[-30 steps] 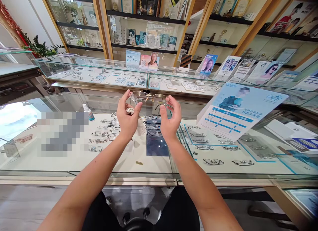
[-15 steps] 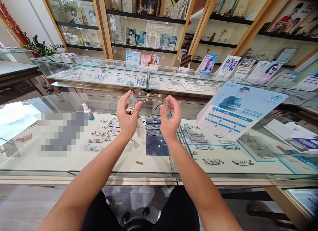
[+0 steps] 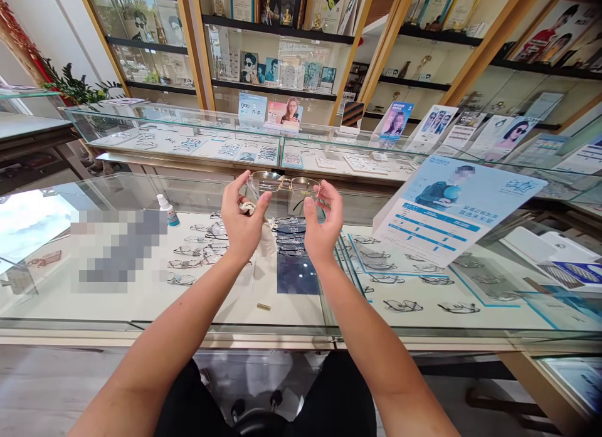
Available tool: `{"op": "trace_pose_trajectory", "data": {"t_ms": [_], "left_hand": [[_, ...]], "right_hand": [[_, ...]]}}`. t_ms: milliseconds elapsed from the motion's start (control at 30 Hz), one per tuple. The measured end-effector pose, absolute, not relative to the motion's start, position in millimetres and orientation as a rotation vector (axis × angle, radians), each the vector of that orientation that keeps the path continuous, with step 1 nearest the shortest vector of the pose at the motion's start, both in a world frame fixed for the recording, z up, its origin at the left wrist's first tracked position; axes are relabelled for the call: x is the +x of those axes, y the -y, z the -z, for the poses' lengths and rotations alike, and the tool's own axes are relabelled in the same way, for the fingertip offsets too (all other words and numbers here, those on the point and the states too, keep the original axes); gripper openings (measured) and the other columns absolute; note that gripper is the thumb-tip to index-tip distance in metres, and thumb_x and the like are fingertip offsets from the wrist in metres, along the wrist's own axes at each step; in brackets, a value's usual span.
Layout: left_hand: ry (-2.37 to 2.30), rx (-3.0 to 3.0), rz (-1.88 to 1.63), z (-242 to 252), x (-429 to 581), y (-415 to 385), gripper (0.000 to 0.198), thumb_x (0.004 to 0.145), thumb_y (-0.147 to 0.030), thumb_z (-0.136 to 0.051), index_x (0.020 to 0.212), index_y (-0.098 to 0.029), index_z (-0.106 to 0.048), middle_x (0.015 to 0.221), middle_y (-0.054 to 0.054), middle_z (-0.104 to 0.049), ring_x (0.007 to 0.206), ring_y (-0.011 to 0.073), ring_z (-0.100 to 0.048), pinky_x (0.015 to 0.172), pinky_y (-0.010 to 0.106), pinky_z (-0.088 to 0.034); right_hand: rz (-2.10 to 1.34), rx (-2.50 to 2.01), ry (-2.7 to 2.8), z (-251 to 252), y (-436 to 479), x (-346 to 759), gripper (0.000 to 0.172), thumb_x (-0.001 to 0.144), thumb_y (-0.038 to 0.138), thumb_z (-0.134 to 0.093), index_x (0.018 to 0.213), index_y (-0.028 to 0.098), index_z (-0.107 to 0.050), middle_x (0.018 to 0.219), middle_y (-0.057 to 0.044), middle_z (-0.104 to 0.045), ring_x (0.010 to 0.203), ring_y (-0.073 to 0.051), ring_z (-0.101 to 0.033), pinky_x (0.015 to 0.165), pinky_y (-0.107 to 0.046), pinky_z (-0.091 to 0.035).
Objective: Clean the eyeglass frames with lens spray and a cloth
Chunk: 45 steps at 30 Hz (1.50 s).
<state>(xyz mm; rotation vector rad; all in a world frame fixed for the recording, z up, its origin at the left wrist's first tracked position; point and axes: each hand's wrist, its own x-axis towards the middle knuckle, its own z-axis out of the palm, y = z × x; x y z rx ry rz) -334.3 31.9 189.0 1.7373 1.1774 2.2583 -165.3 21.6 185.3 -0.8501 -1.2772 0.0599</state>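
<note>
A pair of thin gold-rimmed eyeglasses [image 3: 284,184] is held up level over the glass counter, its lenses facing me. My left hand [image 3: 243,221] pinches the left end of the frame, and a crumpled pale cloth [image 3: 266,241] is tucked in its fingers and hangs down beneath. At the other end, my right hand [image 3: 324,221] grips the frame by the hinge and temple, thumb raised. One dark temple tip shows beside the right thumb. Below the hands, several folded eyeglasses [image 3: 290,236] lie in the display, some over a dark blue panel [image 3: 297,277].
A small white spray bottle [image 3: 168,210] stands on the counter to the left. On the right a large blue and white sign [image 3: 458,211] leans over more displayed glasses. Another glass showcase [image 3: 197,142] runs behind, with shelves beyond. The glass counter edge [image 3: 226,329] lies near me.
Both hands and the eyeglasses stay almost in place. The frame has tilted very slightly, and printing on the right lens shows more clearly.
</note>
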Motion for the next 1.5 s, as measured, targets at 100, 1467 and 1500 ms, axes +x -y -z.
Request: {"op": "trace_pose_trajectory", "data": {"t_ms": [100, 1467, 1500], "left_hand": [[-1.188, 1.752, -2.264, -189.3, -334.5, -31.6, 0.057, 0.100, -0.062, -0.077, 0.145, -0.028, -0.069, 0.140, 0.012, -0.071, 0.088, 0.0151, -0.064, 0.078, 0.033, -0.056], [-1.172, 1.899, -2.387, -195.7, -333.3, -26.8, 0.051, 0.101, -0.056, -0.077, 0.140, -0.024, -0.069, 0.127, 0.011, -0.072, 0.113, 0.0237, -0.068, 0.077, 0.035, -0.055], [-1.168, 1.896, -2.389, -195.8, -333.3, -26.8, 0.051, 0.101, -0.055, -0.077, 0.140, -0.024, -0.069, 0.127, 0.011, -0.072, 0.113, 0.0236, -0.068, 0.078, 0.035, -0.055]], "right_hand": [[-0.094, -0.855, 1.249, -184.1, -22.8, -165.5, 0.047, 0.106, 0.054, -0.068, 0.144, 0.027, -0.064, 0.136, -0.012, -0.075, 0.123, -0.027, -0.071, 0.105, -0.051, -0.062], [-0.108, -0.890, 1.265, -176.1, -26.1, -167.7, 0.042, 0.110, 0.054, -0.059, 0.145, 0.031, -0.062, 0.134, -0.010, -0.069, 0.126, -0.026, -0.068, 0.107, -0.049, -0.059], [-0.102, -0.888, 1.267, -175.9, -26.4, -167.6, 0.041, 0.110, 0.053, -0.059, 0.145, 0.031, -0.062, 0.133, -0.010, -0.068, 0.126, -0.026, -0.068, 0.106, -0.048, -0.059]]}}
